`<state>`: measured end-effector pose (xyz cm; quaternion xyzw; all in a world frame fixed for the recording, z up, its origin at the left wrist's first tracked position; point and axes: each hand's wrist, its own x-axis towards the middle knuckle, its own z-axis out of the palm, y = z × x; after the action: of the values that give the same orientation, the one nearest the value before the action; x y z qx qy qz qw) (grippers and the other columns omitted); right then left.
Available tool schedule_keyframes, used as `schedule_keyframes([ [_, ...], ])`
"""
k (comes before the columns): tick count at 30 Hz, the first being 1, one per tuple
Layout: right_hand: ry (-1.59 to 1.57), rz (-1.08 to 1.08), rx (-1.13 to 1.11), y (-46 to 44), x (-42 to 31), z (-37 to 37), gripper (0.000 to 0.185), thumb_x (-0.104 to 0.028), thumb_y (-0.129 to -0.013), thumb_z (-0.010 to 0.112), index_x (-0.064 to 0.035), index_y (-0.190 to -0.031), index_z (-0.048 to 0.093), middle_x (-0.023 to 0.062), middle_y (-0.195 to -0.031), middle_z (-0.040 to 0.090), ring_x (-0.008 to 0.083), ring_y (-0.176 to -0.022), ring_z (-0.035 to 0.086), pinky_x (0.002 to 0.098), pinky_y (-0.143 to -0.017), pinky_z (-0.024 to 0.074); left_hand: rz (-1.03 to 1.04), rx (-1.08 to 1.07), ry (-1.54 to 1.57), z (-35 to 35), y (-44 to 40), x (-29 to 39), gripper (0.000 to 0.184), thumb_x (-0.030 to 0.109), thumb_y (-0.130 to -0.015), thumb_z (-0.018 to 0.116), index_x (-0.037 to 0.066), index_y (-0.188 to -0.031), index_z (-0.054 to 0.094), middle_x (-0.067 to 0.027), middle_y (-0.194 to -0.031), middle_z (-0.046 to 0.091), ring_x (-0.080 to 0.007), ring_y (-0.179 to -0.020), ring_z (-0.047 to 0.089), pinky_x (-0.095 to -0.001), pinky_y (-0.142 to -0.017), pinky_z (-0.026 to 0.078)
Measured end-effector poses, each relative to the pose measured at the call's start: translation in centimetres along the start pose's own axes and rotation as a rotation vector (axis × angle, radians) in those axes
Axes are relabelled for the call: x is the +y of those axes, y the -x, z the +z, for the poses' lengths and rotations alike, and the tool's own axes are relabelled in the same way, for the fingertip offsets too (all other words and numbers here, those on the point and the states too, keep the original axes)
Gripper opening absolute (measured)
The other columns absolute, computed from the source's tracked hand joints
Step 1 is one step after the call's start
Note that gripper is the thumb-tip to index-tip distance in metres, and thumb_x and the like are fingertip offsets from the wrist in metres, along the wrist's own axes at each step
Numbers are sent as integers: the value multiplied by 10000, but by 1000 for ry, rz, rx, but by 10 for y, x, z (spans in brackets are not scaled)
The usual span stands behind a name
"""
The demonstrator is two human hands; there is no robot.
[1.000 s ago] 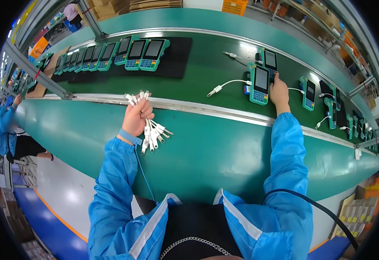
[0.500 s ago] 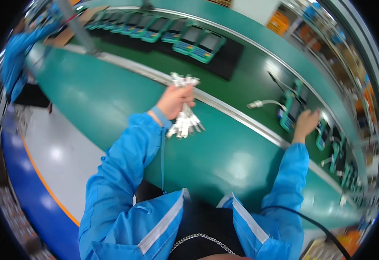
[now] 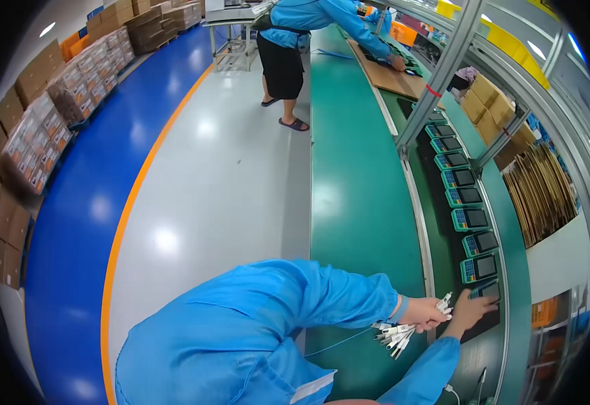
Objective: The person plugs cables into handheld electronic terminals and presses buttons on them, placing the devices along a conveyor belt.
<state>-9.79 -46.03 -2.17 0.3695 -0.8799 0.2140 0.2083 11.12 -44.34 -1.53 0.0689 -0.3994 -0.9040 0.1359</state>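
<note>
My left hand [image 3: 424, 312] is closed around a bundle of short white cables with plug ends [image 3: 397, 335]. Some ends stick out above the fist and others fan out below it. A blue band circles that wrist. Just beyond it, my right hand [image 3: 469, 312] has its fingers stretched over the nearest handheld terminal [image 3: 488, 290], which it partly covers. Whether the fingertips touch this terminal I cannot tell. Another green-edged terminal with a keypad and dark screen [image 3: 478, 268] lies beside it, first of a row running away along the dark mat.
Metal posts [image 3: 437, 88] rise from the green bench [image 3: 356, 189]. A co-worker in a blue jacket [image 3: 308, 17] reaches over a brown board [image 3: 403, 82] at the far end. Flattened cardboard [image 3: 541, 192] stands at the right. Stacked cartons [image 3: 35, 138] line the left.
My view has swung left along the bench. My right hand has left the cabled devices at the right and is now at the terminal row. The cable bundle stays in my left hand.
</note>
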Motion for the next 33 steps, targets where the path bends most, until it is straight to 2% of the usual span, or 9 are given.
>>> schedule_keyframes([
  [3,-63,232,-146,-8,27,-22,936,-344,-780,607,115,-1468,168,392,-1409,363,485,-1199,515,471,-1032,437,9,30,-45,-1,-5,-6,200,215,-982,567,114,-849,457,19,-629,420,-67,-503,351,-248,-424,297],
  [4,-98,233,-102,-7,39,-19,875,-366,-783,630,102,-1440,291,332,-1336,493,449,-1140,563,470,-1001,450,16,48,-35,2,-5,-7,193,206,-975,575,106,-853,465,13,-628,433,-69,-503,373,-250,-423,313],
  [8,-330,138,31,11,91,-31,716,-421,-793,714,53,-1299,535,265,-1207,615,399,-1125,588,442,-986,452,153,84,-228,0,-1,-7,262,244,-936,642,103,-769,497,7,-642,490,-86,-517,465,-268,-443,376],
  [11,-796,-38,-20,81,81,-77,539,-79,-842,697,30,-1330,496,138,-1231,609,221,-1095,576,359,-973,445,247,57,-164,4,0,-7,206,161,-919,653,126,-769,516,53,-663,471,-59,-585,447,-253,-503,365],
  [14,-745,56,60,137,44,-113,723,-107,-750,776,29,-1380,446,137,-1209,606,200,-1074,577,343,-947,457,65,117,19,17,3,-4,159,70,-914,659,127,-852,524,57,-699,487,-38,-580,424,-230,-491,320],
  [17,-818,83,25,151,23,-130,736,-123,-735,768,40,-1372,436,96,-1036,619,136,-853,578,282,-761,493,55,36,13,11,-3,-10,78,107,-941,633,87,-942,558,30,-773,546,-34,-576,437,-215,-479,320],
  [26,-497,-77,70,156,32,-120,831,-177,-656,803,69,-1358,433,226,-1205,575,374,-1077,592,416,-905,488,-38,110,-448,9,-2,-3,119,145,-910,657,38,-918,605,42,-659,520,-44,-533,435,-243,-467,340],
  [30,-563,-124,41,151,39,-125,827,-185,-636,808,59,-1348,465,215,-1166,600,345,-1043,614,390,-904,489,-86,-2,-294,-5,-8,-3,150,187,-934,621,38,-928,605,22,-652,548,-75,-513,493,-256,-502,428],
  [33,-687,-34,-89,155,43,-146,797,-176,-645,787,48,-1348,485,181,-1108,634,250,-1004,637,344,-895,490,72,182,-195,-29,-23,0,204,158,-992,515,-14,-1066,595,-92,-727,645,-182,-603,642,-313,-614,556],
])
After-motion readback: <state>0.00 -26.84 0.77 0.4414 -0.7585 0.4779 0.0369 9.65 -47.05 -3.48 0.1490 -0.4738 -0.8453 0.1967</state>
